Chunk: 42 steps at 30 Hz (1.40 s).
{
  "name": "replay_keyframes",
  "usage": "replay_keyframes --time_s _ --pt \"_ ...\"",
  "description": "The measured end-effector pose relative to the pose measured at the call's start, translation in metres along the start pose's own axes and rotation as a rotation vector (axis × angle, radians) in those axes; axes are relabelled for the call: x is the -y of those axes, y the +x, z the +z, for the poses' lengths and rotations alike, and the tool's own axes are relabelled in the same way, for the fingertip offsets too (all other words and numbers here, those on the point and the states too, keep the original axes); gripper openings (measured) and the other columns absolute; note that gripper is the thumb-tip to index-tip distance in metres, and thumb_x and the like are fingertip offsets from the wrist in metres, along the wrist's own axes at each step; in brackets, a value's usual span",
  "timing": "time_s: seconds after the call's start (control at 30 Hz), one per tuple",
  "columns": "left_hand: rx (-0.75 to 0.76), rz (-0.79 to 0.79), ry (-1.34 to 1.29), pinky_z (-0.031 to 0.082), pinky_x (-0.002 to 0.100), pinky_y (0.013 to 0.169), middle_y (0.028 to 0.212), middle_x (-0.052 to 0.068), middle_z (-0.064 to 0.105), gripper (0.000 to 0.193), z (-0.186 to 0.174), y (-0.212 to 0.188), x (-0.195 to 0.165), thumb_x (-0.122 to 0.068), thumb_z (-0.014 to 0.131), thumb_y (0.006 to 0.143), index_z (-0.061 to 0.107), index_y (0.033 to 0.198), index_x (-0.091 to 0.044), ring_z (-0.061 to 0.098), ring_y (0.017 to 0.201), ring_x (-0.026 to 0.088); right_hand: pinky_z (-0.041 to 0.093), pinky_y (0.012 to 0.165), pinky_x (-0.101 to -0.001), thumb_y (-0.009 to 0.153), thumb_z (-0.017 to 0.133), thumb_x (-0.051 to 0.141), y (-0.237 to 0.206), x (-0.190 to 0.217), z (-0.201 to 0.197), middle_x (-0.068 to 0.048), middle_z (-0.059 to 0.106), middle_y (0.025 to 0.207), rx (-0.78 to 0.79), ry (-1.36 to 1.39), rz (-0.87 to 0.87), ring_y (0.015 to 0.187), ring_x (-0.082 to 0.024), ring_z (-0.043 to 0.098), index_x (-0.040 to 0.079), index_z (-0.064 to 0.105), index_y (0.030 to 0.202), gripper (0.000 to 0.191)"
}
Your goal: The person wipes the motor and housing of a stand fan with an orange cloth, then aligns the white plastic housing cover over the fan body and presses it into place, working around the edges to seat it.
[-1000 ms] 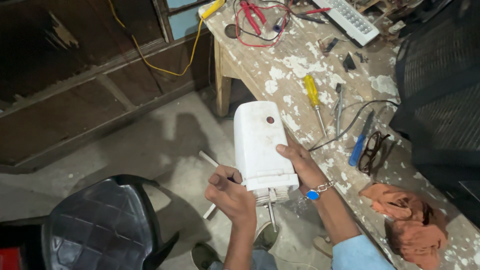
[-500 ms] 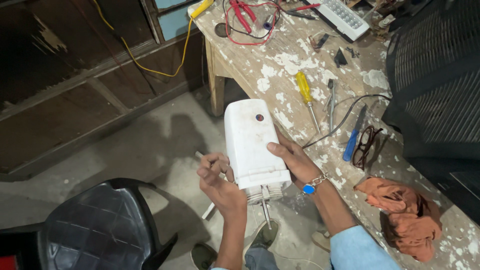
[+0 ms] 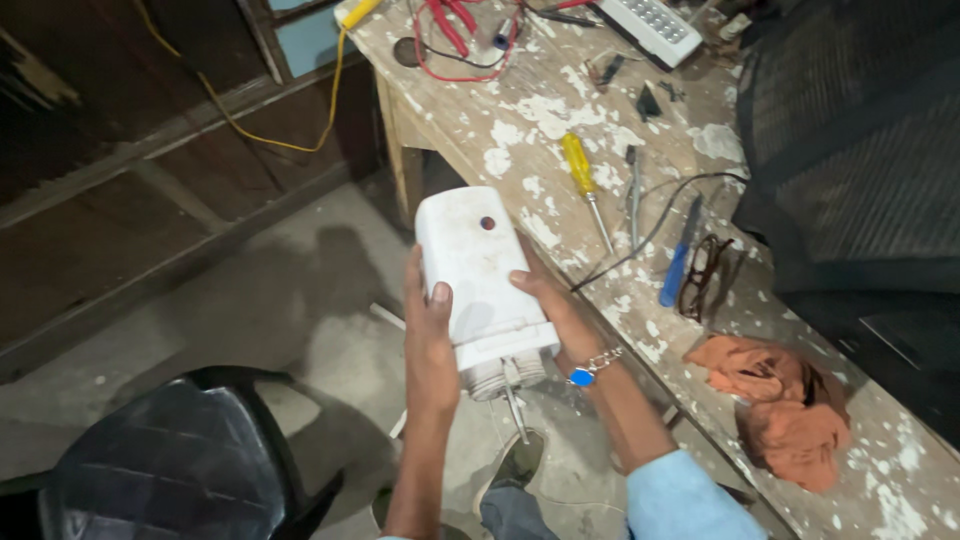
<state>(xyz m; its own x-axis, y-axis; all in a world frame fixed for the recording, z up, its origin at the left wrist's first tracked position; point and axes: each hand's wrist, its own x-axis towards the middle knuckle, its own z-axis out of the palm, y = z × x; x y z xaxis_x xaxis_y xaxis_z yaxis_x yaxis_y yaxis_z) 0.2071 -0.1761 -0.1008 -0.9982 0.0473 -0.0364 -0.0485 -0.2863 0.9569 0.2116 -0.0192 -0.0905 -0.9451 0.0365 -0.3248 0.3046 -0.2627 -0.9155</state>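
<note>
I hold a white box-shaped appliance (image 3: 478,270) with a small dark red dot on its face, upright over the floor beside the workbench. My left hand (image 3: 428,335) grips its left side, thumb on the front face. My right hand (image 3: 552,308), with a bracelet at the wrist, holds its right side. A ribbed grey base and a thin metal rod (image 3: 515,400) stick out of the bottom end.
The paint-stained wooden workbench (image 3: 540,110) to the right carries a yellow-handled screwdriver (image 3: 582,175), a blue-handled tool (image 3: 678,270), glasses (image 3: 705,275), red wires (image 3: 450,25), a white keypad device (image 3: 655,25) and an orange rag (image 3: 780,395). A black chair (image 3: 170,460) stands at lower left.
My left hand moved up from below the appliance's bottom edge and now clasps its left side. The appliance sits slightly lower and more central in view.
</note>
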Motion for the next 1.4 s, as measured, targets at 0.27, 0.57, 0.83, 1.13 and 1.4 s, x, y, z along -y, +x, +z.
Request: replay_keyframes --time_s 0.27,0.57,0.83,1.13,1.4 --pt "-0.015 -0.256 -0.029 0.035 0.034 0.113 0.155 0.017 0.045 0.08 0.001 0.005 -0.01 -0.032 0.058 0.091 0.026 0.159 -0.007 0.047 0.139 0.027 0.034 0.117 -0.0372 0.083 0.062 0.035 0.007 -0.005 0.003 -0.012 0.045 0.16 -0.031 0.11 0.015 0.144 -0.025 0.046 0.01 0.036 0.159 0.085" --pt "-0.034 -0.123 -0.008 0.036 0.031 0.111 0.156 0.017 0.049 0.069 -0.001 -0.004 -0.002 -0.02 0.049 0.095 0.031 0.158 0.001 0.051 0.134 0.023 0.035 0.115 -0.033 0.082 0.064 0.033 0.007 -0.014 0.0 -0.011 0.05 0.156 -0.039 0.151 -0.033 0.141 -0.023 0.049 0.008 0.04 0.157 0.082" --pt "-0.059 -0.105 0.008 0.042 0.03 0.105 0.146 0.018 0.058 0.063 -0.014 -0.007 0.003 -0.018 0.047 0.097 0.036 0.155 0.004 0.058 0.123 0.021 0.041 0.11 -0.031 0.08 0.068 0.029 0.007 -0.024 0.007 -0.01 0.057 0.151 -0.18 0.071 -0.021 0.134 -0.019 0.057 0.007 0.051 0.151 0.077" --pt "-0.163 -0.13 0.019 0.045 0.029 0.099 0.138 0.016 0.064 0.063 -0.003 -0.003 0.021 -0.016 0.054 0.094 0.042 0.154 0.0 0.06 0.113 0.019 0.037 0.114 -0.0359 0.081 0.068 0.034 0.037 -0.04 -0.023 -0.013 0.053 0.152 -0.089 -0.005 -0.032 0.138 -0.022 0.051 0.006 0.047 0.151 0.079" --pt "-0.081 -0.013 -0.003 0.043 0.03 0.105 0.15 0.014 0.055 0.061 -0.008 -0.003 0.017 -0.02 0.052 0.096 0.042 0.151 0.003 0.058 0.125 0.019 0.045 0.109 -0.0399 0.079 0.075 0.042 0.028 -0.004 -0.005 -0.011 0.052 0.149 -0.073 -0.215 0.132 0.136 -0.023 0.053 0.017 0.036 0.153 0.087"
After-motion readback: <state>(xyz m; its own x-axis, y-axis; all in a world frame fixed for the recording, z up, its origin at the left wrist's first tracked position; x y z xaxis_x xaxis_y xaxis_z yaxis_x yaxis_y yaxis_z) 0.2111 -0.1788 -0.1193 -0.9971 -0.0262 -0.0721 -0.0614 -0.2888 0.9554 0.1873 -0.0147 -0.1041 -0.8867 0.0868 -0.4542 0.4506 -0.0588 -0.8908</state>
